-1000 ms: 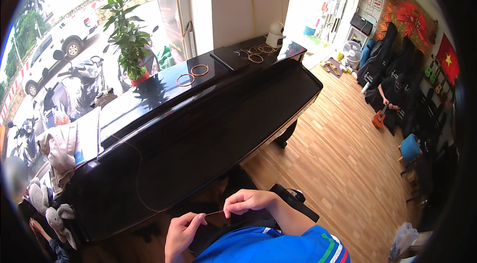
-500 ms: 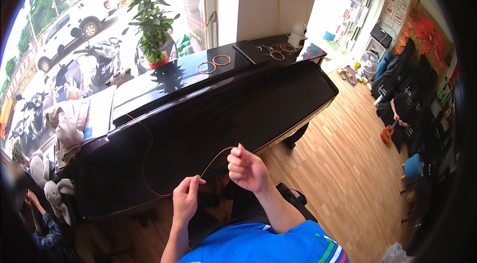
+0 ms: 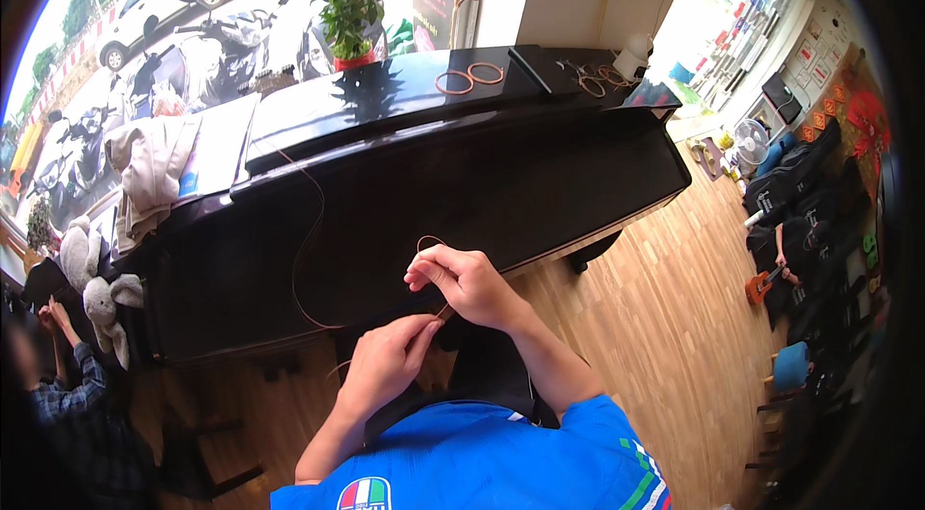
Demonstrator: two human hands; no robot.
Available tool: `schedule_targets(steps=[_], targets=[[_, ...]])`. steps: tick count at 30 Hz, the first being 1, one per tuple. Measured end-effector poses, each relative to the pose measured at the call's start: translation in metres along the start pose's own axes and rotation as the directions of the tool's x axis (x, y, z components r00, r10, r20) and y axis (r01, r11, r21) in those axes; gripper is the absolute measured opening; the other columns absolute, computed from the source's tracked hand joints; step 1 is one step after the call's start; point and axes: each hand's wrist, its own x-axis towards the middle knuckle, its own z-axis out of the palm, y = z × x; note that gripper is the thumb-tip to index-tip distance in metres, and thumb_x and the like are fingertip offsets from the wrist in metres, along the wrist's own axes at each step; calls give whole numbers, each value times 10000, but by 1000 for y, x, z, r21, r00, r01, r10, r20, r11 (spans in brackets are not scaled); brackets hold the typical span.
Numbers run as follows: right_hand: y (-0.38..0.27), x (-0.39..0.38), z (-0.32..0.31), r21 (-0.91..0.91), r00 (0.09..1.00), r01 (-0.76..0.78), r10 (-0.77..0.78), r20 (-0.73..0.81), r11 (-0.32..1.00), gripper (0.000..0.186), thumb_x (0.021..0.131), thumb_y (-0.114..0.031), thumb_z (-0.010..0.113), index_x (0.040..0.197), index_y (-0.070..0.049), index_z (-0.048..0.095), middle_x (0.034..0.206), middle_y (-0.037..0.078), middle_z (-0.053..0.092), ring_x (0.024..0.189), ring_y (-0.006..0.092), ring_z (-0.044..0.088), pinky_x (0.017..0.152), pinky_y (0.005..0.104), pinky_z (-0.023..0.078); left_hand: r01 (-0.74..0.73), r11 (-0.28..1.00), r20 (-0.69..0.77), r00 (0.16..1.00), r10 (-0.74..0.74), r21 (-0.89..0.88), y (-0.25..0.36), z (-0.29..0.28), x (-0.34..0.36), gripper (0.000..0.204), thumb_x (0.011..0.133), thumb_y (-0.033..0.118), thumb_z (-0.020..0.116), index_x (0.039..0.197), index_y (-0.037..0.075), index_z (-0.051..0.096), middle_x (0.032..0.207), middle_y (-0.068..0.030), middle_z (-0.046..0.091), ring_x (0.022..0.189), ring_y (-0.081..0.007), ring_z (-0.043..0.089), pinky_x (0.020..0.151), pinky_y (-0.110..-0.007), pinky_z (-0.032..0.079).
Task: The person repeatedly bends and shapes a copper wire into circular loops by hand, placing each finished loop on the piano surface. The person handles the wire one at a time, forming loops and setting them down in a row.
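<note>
My left hand (image 3: 390, 361) pinches a thin copper-coloured string (image 3: 446, 313) between thumb and forefinger at the front of the black piano (image 3: 501, 187). Above it and to the right, my right hand (image 3: 462, 284) has its fingers curled on the same string, which forms a small loop just beyond the fingers. A long strand of string lies in a loose curve across the dark piano surface at the left. Two coiled strings (image 3: 454, 82) lie on the piano's top, with more coils (image 3: 593, 81) farther right.
A potted plant (image 3: 347, 0), papers (image 3: 222, 144) and beige cloth (image 3: 145, 173) are on the piano. A plush rabbit (image 3: 106, 303) hangs at its left end, beside a seated person (image 3: 58, 394). Another person (image 3: 785, 255) holds a small guitar (image 3: 758, 287) among black bags at the right.
My right hand has swung left and turned inward, bringing the string into a tighter loop. My left hand has risen and shifted right. The view has also shifted, moving the piano higher in frame.
</note>
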Motion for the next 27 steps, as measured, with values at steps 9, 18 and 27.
schedule_targets(steps=[9,18,27], targets=[[-18,-2,-34,-58,716,-325,286,637,944,276,1049,-210,491,1033,-14,685,671,32,592,610,124,560,601,295,473,-92,992,-158,984,78,-87,-3,-25,2,115,932,99,689,978,0,726,841,-111,730,700,-184,684,630,-280,515],[30,-19,-20,861,853,-444,-176,491,248,254,1065,-175,485,995,20,633,653,13,513,531,78,487,525,271,486,-64,866,-241,968,-66,-495,-19,-22,11,155,991,139,652,999,1,723,815,10,680,682,-26,529,597,-192,400],[-2,-20,-12,983,979,184,90,-182,-20,281,1098,-237,403,1065,-23,584,1005,96,624,949,209,657,937,365,556,108,889,-103,980,-170,-444,-14,-7,7,187,1013,168,617,1068,19,718,718,48,581,622,-14,442,542,-201,344]])
